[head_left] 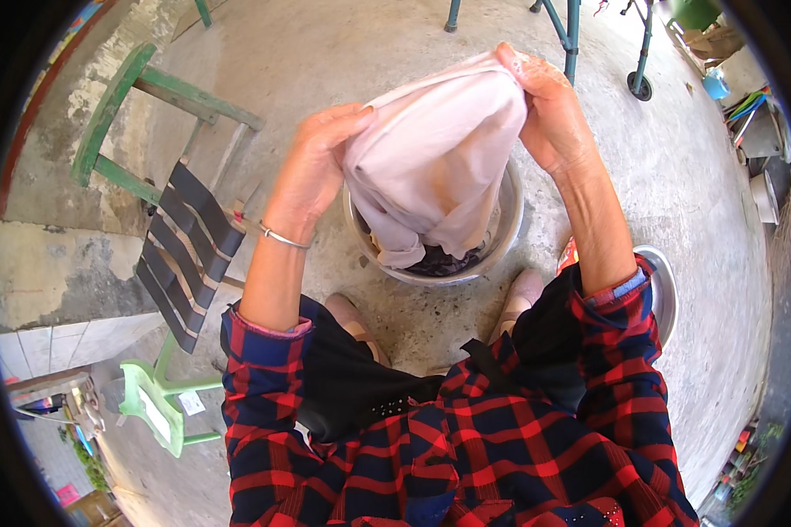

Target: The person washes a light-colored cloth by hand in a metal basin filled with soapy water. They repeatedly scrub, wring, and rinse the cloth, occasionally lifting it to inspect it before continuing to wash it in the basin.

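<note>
A pale pink cloth garment (439, 140) hangs stretched between my two hands, with a brownish stain on its front. My left hand (321, 158) grips its upper left edge, the thumb on top and the other fingers behind the fabric. My right hand (549, 110) pinches the upper right corner; whitish suds show on its fingers. Below the cloth stands a round metal basin (511, 211) on the floor, between and ahead of my feet. The garment's lower end hangs down into it. Dark wet fabric (444, 262) lies inside the basin, mostly covered.
To the left stand a green wooden frame (105, 114), a chair with black straps (189, 255) and a light green plastic stool (154, 413). A second metal basin (664, 294) sits by my right elbow. Blue-green metal legs (573, 39) rise at the far right on the concrete floor.
</note>
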A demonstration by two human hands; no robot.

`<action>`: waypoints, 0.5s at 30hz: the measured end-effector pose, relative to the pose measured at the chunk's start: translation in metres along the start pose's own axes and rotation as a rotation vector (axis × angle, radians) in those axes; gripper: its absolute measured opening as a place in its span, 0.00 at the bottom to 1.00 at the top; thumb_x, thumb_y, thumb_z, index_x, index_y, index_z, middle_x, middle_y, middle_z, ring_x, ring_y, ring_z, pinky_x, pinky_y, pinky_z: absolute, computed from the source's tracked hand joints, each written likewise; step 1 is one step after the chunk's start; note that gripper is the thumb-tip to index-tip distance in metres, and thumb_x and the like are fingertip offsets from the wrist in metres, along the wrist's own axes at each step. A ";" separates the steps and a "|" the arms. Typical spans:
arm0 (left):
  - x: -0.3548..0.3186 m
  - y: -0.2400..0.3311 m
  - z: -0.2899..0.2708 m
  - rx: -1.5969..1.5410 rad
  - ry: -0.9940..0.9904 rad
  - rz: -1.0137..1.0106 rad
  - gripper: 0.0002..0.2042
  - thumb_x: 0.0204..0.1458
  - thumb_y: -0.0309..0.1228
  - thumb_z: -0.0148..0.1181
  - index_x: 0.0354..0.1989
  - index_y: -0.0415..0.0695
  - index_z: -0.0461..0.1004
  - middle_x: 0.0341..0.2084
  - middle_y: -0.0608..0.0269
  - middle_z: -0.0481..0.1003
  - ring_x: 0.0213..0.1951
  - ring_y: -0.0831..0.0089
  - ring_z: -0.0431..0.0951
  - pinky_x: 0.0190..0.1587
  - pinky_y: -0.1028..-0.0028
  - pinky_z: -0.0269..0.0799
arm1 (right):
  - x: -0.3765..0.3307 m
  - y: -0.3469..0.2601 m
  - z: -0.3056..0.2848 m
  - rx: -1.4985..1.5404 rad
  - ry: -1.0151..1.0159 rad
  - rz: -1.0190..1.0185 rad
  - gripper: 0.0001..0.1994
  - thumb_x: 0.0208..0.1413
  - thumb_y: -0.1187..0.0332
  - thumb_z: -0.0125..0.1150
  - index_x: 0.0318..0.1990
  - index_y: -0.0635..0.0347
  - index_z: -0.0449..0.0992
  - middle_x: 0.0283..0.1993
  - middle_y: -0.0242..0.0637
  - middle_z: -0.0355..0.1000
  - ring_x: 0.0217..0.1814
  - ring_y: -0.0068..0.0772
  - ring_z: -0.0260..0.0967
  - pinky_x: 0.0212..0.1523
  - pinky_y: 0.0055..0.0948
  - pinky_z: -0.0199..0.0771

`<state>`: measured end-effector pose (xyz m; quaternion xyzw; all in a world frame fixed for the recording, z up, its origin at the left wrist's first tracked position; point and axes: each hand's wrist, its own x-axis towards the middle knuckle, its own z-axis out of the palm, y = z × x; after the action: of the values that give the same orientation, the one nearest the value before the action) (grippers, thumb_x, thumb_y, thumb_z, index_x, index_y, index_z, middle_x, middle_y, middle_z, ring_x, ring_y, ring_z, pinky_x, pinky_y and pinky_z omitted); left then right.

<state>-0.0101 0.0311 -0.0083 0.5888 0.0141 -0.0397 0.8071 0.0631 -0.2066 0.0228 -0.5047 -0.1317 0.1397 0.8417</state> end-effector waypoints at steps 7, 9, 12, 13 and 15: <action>0.002 -0.032 0.004 0.409 -0.143 -0.062 0.13 0.47 0.31 0.64 0.40 0.37 0.78 0.33 0.69 0.77 0.35 0.82 0.73 0.42 0.79 0.67 | 0.004 -0.006 -0.010 0.326 -0.065 0.035 0.08 0.62 0.66 0.55 0.35 0.60 0.75 0.32 0.32 0.73 0.33 0.24 0.72 0.38 0.26 0.76; 0.006 -0.053 -0.004 0.472 -0.095 -0.057 0.14 0.42 0.28 0.63 0.39 0.37 0.78 0.30 0.69 0.77 0.32 0.81 0.72 0.39 0.79 0.68 | 0.009 -0.006 -0.022 0.366 -0.043 -0.013 0.07 0.62 0.68 0.53 0.42 0.61 0.73 0.38 0.34 0.73 0.38 0.26 0.72 0.43 0.28 0.76; 0.017 -0.089 -0.028 0.672 -0.047 -0.111 0.11 0.41 0.27 0.60 0.35 0.37 0.79 0.25 0.69 0.76 0.28 0.81 0.72 0.33 0.77 0.67 | 0.013 -0.009 -0.043 0.416 -0.001 -0.094 0.13 0.63 0.70 0.49 0.53 0.63 0.69 0.46 0.38 0.73 0.46 0.30 0.72 0.51 0.32 0.74; 0.017 -0.093 -0.033 0.730 -0.038 -0.113 0.11 0.41 0.27 0.59 0.34 0.37 0.79 0.24 0.68 0.75 0.27 0.81 0.71 0.31 0.76 0.67 | 0.015 -0.009 -0.052 0.435 0.013 -0.120 0.15 0.63 0.71 0.48 0.56 0.64 0.68 0.49 0.39 0.73 0.49 0.31 0.72 0.54 0.33 0.74; 0.016 -0.098 -0.039 0.846 -0.025 -0.117 0.10 0.40 0.27 0.57 0.31 0.37 0.79 0.21 0.68 0.74 0.24 0.80 0.70 0.28 0.74 0.65 | 0.022 -0.006 -0.078 0.482 -0.056 -0.139 0.18 0.64 0.72 0.46 0.60 0.64 0.66 0.54 0.41 0.72 0.54 0.32 0.71 0.58 0.35 0.73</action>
<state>-0.0008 0.0373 -0.1142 0.8657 0.0202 -0.0946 0.4911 0.1121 -0.2645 -0.0057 -0.2752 -0.1523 0.1228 0.9413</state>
